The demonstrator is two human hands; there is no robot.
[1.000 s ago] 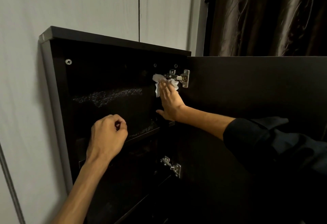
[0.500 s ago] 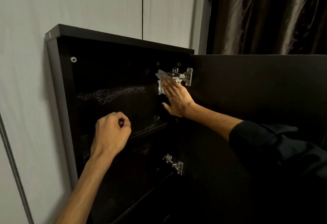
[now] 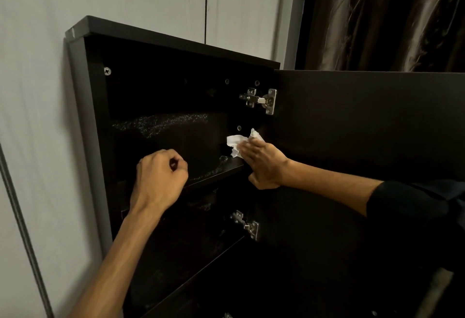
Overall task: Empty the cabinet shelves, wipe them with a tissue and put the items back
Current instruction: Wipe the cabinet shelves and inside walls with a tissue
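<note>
A dark wall cabinet (image 3: pixel 83 96) stands with its door (image 3: pixel 364 121) swung out to the right. My right hand (image 3: pixel 264 164) presses a crumpled white tissue (image 3: pixel 236 144) against the inner right wall, just above the top shelf (image 3: pixel 216 174) and below the upper hinge (image 3: pixel 261 100). My left hand (image 3: pixel 161 179) hovers as a loose fist in front of the shelf's front edge, with nothing visible in it. The top compartment holds no items; dusty smears show on its back panel and shelf.
A second hinge (image 3: pixel 245 224) sits lower on the right wall, with a lower shelf (image 3: pixel 196 277) beneath. A pale wall surrounds the cabinet, and a dark brown curtain (image 3: pixel 390 16) hangs at the upper right.
My right hand has slid the tissue down from the upper hinge to just above the top shelf. My left fist has stayed in place.
</note>
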